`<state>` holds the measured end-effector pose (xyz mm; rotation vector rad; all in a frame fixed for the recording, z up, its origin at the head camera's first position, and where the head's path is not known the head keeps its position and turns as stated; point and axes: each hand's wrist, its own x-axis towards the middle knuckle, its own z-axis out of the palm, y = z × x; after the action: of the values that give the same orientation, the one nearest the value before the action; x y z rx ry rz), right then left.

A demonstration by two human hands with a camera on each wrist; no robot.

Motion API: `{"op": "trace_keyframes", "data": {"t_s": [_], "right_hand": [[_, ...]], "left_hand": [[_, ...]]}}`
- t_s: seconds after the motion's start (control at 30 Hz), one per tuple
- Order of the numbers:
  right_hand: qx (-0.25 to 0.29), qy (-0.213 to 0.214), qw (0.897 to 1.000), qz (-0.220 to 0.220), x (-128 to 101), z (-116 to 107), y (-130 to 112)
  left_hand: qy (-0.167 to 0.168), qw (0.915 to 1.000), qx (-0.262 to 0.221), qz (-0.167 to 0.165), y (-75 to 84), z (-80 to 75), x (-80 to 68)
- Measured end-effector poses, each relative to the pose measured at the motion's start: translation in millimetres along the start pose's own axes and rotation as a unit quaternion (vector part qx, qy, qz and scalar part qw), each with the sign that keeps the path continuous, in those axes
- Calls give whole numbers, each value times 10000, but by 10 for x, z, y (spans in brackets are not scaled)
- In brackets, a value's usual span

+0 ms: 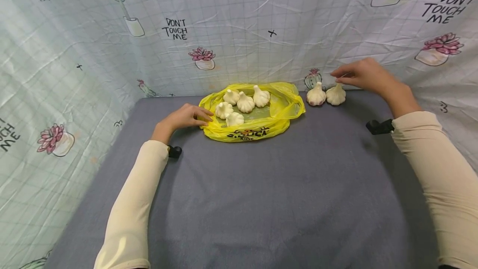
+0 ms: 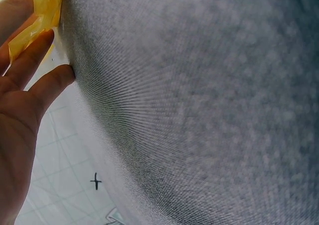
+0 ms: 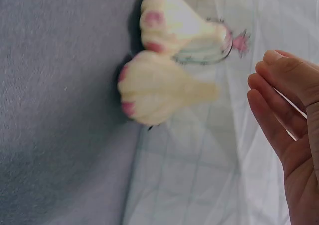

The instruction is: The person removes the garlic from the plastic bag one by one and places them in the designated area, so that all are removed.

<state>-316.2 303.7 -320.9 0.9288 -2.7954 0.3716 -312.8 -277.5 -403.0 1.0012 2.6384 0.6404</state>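
Note:
An open yellow plastic bag (image 1: 257, 133) lies at the back of the table with several garlic bulbs (image 1: 245, 102) inside. My left hand (image 1: 185, 116) is at its left end, fingers extended against the plastic. In the left wrist view the thumb (image 2: 57, 83) stands apart from the fingers, its tip at the grey cloth, and yellow film (image 2: 45, 11) overlaps the fingers. Two more bulbs, a left one (image 1: 316, 94) and a right one (image 1: 336, 94), stand side by side right of the bag. Just above the right bulb's stem hovers my right hand (image 1: 367, 76), holding nothing, its fingers loosely bent.
Grey cloth (image 1: 261, 202) covers the table. A pale printed sheet (image 1: 239, 45) hangs right behind the bag and bulbs and also along the left side. Small black devices are strapped at both wrists, the right one (image 1: 379, 127) close over the table.

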Motion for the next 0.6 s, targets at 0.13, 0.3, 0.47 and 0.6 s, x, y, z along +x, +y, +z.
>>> {"op": "trace_keyframes", "data": {"t_s": [0.13, 0.3, 0.47, 0.6], "right_hand": [[-77, -204, 9993, -299, 64, -9, -140], [-25, -124, 9967, -804, 126, 36, -295], [215, 34, 9936, -1107, 175, 118, -434], [393, 55, 9920, -1200, 215, 205, -533]], "left_hand": [[3, 10000, 15, 38, -3, 1, 4], [11, 9999, 79, 103, 8, -5, 2], [31, 9998, 127, 125, -1, 6, 5], [41, 9999, 131, 89, -2, 10, 4]]}}
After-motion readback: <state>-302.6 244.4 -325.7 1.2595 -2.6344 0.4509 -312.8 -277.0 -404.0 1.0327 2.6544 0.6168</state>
